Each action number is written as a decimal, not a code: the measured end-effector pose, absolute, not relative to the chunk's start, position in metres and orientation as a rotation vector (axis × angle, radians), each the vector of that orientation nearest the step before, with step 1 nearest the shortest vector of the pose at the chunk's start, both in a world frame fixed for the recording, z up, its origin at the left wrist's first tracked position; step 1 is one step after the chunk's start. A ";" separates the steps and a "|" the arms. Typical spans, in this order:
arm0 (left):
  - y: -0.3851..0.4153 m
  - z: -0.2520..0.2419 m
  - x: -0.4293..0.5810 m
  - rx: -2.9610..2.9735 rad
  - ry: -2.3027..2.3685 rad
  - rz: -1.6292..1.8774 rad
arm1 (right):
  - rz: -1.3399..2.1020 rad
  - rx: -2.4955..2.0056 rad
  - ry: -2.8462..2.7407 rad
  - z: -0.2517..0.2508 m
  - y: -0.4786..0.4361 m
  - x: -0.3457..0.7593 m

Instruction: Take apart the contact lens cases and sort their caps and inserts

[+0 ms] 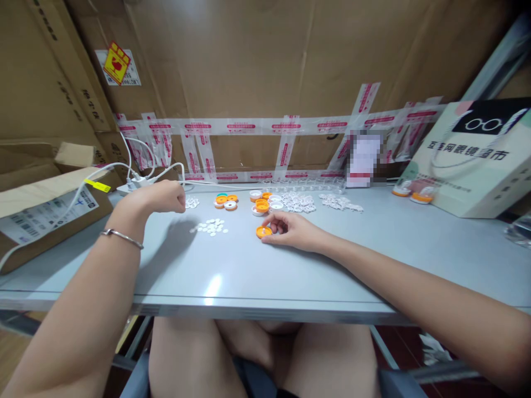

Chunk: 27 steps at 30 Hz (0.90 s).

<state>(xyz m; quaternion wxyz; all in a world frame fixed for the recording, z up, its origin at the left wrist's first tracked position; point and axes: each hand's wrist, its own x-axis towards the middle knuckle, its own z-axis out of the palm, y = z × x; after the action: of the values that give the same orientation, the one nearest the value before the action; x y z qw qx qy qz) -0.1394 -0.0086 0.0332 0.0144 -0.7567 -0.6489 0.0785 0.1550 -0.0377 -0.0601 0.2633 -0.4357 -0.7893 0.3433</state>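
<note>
On the table, my right hand [290, 229] grips a shallow orange round cap [260, 231] by its rim between thumb and fingers. A small whitish part stands in the middle of the cap. Raised at the left, my left hand [166, 197] is bent at the wrist with its fingers curled in; whatever they hold is hidden. Small white rings [192, 203] lie just beyond it, and a scatter of small white discs [212, 226] lies between the hands. Behind the right hand are stacked orange and white caps [261, 206] and a pile of white pieces [298, 202].
Left of centre sits a group of orange, white and green round parts [226, 202]. More white pieces [341, 203], a clear plastic strip [307, 185] and a phone [362, 160] are at the back. A cardboard box [53, 207] and paper bag [460, 160] flank the table [332, 282].
</note>
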 end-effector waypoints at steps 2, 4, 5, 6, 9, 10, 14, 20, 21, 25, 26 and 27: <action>-0.005 0.028 -0.142 -2.355 -2.051 0.340 | 0.928 -1.178 -2.136 -0.060 -0.038 0.155; -0.003 0.024 -0.140 -2.364 -2.053 0.417 | 0.924 -1.176 -2.140 -0.060 -0.038 0.155; -0.002 0.023 -0.139 -2.370 -2.048 0.443 | 0.920 -1.177 -2.144 -0.060 -0.038 0.155; -0.001 0.022 -0.138 -2.375 -2.041 0.459 | 0.915 -1.178 -2.147 -0.061 -0.038 0.155; -0.001 0.022 -0.136 -2.380 -2.044 0.489 | 0.905 -1.181 -2.154 -0.061 -0.037 0.155; 0.000 0.022 -0.137 -2.385 -2.050 0.489 | 0.904 -1.181 -2.154 -0.061 -0.037 0.155; 0.000 0.023 -0.141 -2.440 -2.061 0.481 | 0.914 -1.183 -2.155 -0.061 -0.037 0.156; -0.008 0.023 -0.121 -2.478 -1.881 0.184 | 0.905 -1.183 -2.166 -0.060 -0.038 0.156; -0.012 0.021 -0.111 -2.522 -1.800 0.063 | 0.907 -1.181 -2.168 -0.060 -0.038 0.156; -0.030 0.007 -0.066 -2.944 -1.348 -0.261 | 0.917 -1.142 -2.171 -0.059 -0.038 0.157; -0.034 0.003 -0.057 -3.028 -1.264 -0.260 | 0.921 -1.129 -2.173 -0.059 -0.038 0.157; -0.037 -0.002 -0.050 -3.072 -1.211 -0.257 | 0.927 -1.115 -2.173 -0.059 -0.038 0.158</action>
<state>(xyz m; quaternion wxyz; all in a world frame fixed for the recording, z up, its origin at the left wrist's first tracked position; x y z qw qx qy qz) -0.0501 -0.0370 -0.0024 -0.0851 -0.9242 -0.3643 -0.0774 0.1578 -0.0376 -0.0592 0.2615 -0.4119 -0.8029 0.3426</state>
